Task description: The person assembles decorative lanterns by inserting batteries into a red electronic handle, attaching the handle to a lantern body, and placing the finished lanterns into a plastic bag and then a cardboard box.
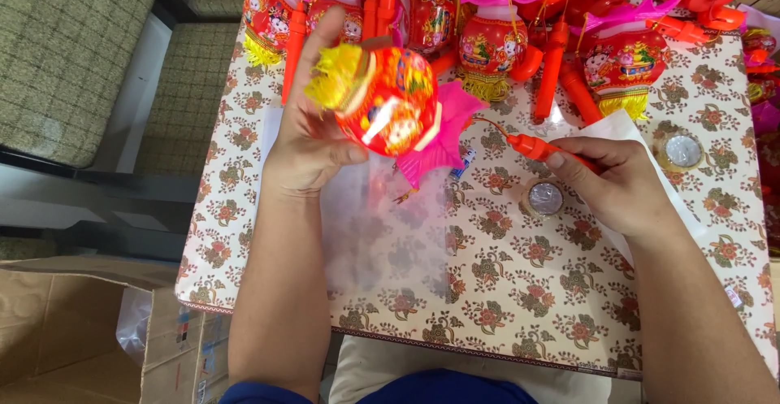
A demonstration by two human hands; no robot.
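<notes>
My left hand [305, 140] holds a red toy lantern [386, 103] on its side above the table, with a yellow fringe [331, 77] at one end and a pink star-shaped top [445, 132] at the other. My right hand [617, 184] grips the lantern's orange-red handle stick [540, 148], joined to the lantern by a thin wire. A clear plastic bag [382, 225] lies flat on the floral tablecloth [504, 282] below the lantern.
Several finished red lanterns [491, 42] with pink tops and orange sticks crowd the table's far edge. Two tape rolls [544, 199] [682, 152] sit near my right hand. Cardboard boxes [65, 339] stand at lower left, cushioned seats [65, 46] at upper left.
</notes>
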